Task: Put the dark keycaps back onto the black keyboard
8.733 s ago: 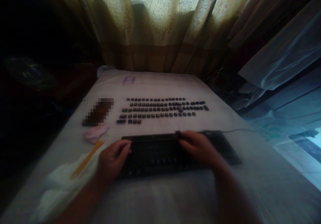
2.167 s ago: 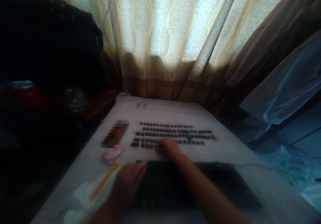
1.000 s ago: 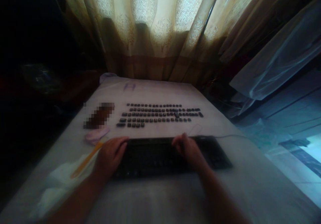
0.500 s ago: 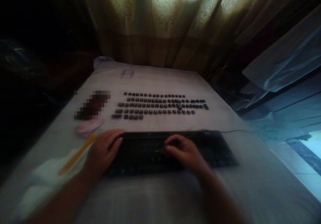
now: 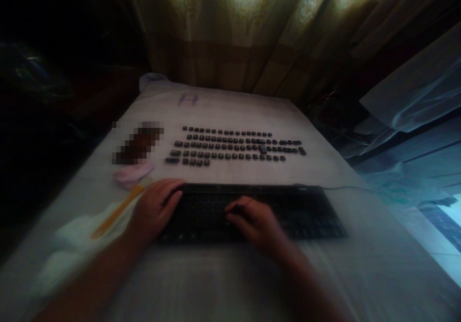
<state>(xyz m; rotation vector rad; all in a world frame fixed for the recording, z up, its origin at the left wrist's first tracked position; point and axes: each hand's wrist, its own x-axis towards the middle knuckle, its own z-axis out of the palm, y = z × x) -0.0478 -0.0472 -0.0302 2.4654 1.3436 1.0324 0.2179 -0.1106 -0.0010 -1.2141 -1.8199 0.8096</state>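
Observation:
A black keyboard [image 5: 288,214] lies on the pale cloth. Its far left corner is gripped by my left hand [image 5: 154,209], fingers over the far edge and thumb along the near side. Over the middle of the keyboard, my right hand [image 5: 254,221] is closed in a pinch, fingertips close above the key area. Something small and dark seems to be between those fingers, but blur and dim light hide what it is. Beyond the keyboard, loose black keycaps [image 5: 215,155] stand in several rows on the cloth.
Left of the keyboard are a yellow-orange stick-like tool [image 5: 115,216], a white cloth [image 5: 77,233] and a pink cloth [image 5: 133,172]. A blurred-out brown object [image 5: 139,144] lies behind them. The keyboard's cable [image 5: 345,188] runs off right. Curtains [image 5: 237,33] hang behind.
My right hand has moved a little left over the keyboard, still pinched. My left hand keeps its hold on the corner. The whole view has shifted slightly.

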